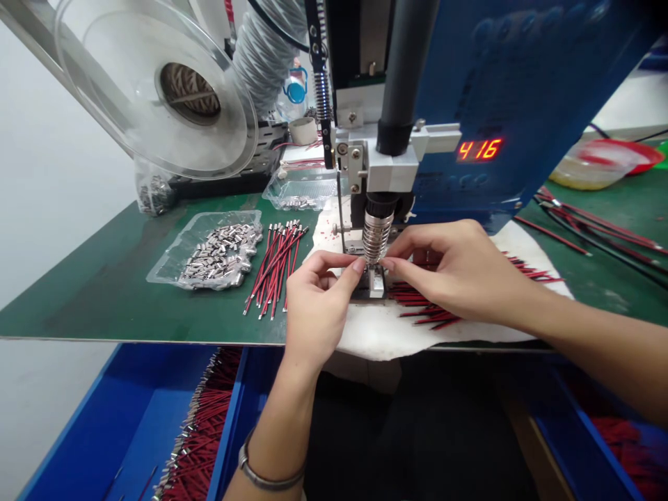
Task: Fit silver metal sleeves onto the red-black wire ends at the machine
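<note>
Both hands meet at the small metal fixture beneath the spring-wrapped tip of a bench soldering machine. On the fixture's left side, my left hand pinches with thumb and forefinger; what sits between them is too small to make out. From the right, my right hand pinches close to the same tip, and its held piece is hidden too. Below the right palm lie several red and black wires on a white cloth.
A clear tray of small metal motors or connectors stands left, beside a bundle of wired pieces. Behind them is another clear tray. A fume fan hood leans in at upper left. Blue bins sit below the table edge.
</note>
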The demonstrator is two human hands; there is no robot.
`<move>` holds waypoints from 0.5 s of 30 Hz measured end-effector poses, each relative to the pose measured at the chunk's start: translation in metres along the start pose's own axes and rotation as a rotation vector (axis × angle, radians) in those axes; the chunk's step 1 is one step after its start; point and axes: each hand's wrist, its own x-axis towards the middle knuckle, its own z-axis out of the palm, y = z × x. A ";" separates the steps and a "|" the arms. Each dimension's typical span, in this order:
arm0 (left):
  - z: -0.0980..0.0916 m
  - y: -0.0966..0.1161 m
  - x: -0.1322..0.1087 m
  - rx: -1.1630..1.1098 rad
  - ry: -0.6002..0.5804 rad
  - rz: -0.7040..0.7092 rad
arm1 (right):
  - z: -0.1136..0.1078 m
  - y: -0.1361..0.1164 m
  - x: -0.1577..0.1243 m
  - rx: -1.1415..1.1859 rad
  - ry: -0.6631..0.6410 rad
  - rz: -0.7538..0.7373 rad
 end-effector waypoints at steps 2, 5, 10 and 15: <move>0.000 -0.001 0.000 0.000 0.000 -0.009 | 0.000 -0.001 0.000 0.002 -0.002 0.000; 0.000 -0.001 0.000 -0.001 0.000 -0.011 | 0.000 -0.001 0.000 0.006 -0.002 0.000; 0.000 -0.001 0.000 0.000 -0.002 -0.001 | 0.000 0.000 0.000 0.010 -0.002 0.000; -0.002 -0.003 0.000 0.002 -0.006 -0.004 | 0.001 0.000 0.000 0.006 -0.006 0.003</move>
